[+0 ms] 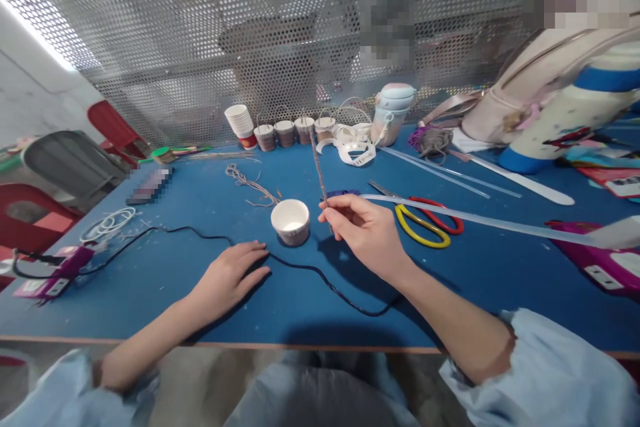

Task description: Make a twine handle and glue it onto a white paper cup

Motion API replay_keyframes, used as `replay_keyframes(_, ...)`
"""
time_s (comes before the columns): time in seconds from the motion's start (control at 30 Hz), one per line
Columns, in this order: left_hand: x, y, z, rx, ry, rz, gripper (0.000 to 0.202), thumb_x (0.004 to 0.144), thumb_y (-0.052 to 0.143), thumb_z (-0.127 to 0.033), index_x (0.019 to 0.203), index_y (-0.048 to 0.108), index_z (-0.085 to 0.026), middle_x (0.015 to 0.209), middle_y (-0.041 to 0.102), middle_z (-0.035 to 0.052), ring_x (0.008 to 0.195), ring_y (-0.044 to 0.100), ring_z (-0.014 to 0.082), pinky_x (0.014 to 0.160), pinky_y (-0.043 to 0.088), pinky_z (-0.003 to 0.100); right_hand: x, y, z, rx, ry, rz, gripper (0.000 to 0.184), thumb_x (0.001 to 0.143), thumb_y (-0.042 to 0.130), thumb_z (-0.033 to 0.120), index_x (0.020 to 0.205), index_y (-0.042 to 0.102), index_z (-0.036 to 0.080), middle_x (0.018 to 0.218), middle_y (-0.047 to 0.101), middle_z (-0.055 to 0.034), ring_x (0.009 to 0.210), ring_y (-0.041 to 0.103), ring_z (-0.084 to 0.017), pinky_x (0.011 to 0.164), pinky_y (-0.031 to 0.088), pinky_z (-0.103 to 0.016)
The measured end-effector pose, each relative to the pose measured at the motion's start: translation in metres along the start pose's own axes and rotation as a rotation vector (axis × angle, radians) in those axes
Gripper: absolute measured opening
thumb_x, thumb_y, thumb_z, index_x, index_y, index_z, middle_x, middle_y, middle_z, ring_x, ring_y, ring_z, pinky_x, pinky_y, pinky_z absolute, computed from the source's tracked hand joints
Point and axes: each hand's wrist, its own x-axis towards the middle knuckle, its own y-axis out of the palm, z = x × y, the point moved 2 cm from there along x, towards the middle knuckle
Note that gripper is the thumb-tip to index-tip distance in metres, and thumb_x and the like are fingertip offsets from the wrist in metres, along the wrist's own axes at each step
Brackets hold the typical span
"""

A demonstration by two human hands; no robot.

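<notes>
My right hand (363, 230) pinches a thin brown stick (319, 167) between thumb and fingertips and holds it nearly upright above the table. Palm down on the blue tabletop lies my left hand (227, 280), fingers stretched out and holding nothing. Its fingertips are beside a black cord (315, 270) that runs across the table. Between the hands stands a small cup (293, 235), white inside with a brownish outer side. Scissors (425, 223) with red and yellow handles lie beyond my right hand, partly under a translucent rod (480, 217). Tangled brown twine (253, 183) lies behind the cup.
Several brown-wrapped cups (285, 135) line the back, beside stacked paper cups (240, 121). A lidded bottle (393, 113), yarn (433, 141) and a larger bottle (565, 110) stand farther right. A purple power strip (57, 273) and a phone (149, 185) lie left.
</notes>
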Motion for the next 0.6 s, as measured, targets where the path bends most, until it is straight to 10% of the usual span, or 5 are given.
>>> replay_keyframes(0.13,0.001,-0.022,0.001,0.229,0.058,0.091,0.035,0.093,0.041,-0.042,0.103,0.067,-0.021,0.094,0.073,0.0067,0.083,0.067,0.0219,0.079,0.052,0.038,-0.001,0.002,0.001,-0.011,0.011,0.012,0.012,0.083,0.059,0.024,0.086,0.067,0.016,0.072,0.069,-0.0022,0.051,0.053,-0.009,0.048,0.044,-0.023)
replay_keyframes(0.27,0.064,-0.036,0.039,0.353,-0.011,0.043,0.032,0.091,0.041,-0.029,0.113,0.062,-0.019,0.114,0.067,0.0086,0.102,0.064,0.0236,0.085,0.051,0.036,0.001,0.003,-0.004,-0.074,-0.006,0.06,0.011,0.084,0.059,0.025,0.086,0.065,0.017,0.075,0.067,-0.0026,0.053,0.051,-0.01,0.049,0.043,-0.024)
replay_keyframes(0.43,0.138,-0.022,0.085,0.382,-0.021,0.058,0.05,0.08,0.038,-0.006,0.125,0.055,-0.017,0.137,0.053,0.0104,0.121,0.053,0.0211,0.1,0.043,0.034,0.001,0.009,-0.009,-0.213,-0.177,0.336,0.009,0.085,0.054,0.017,0.077,0.058,0.018,0.11,0.065,-0.0081,0.055,0.05,-0.006,0.054,0.045,-0.023)
replay_keyframes(0.6,0.158,-0.002,0.095,0.352,0.049,0.134,0.031,0.08,0.045,-0.01,0.097,0.069,-0.019,0.105,0.068,0.008,0.099,0.064,0.0189,0.088,0.048,0.027,-0.006,0.023,-0.018,-0.577,-0.409,0.515,0.01,0.087,0.049,0.012,0.085,0.058,0.018,0.113,0.065,-0.0105,0.063,0.057,-0.011,0.061,0.047,-0.025)
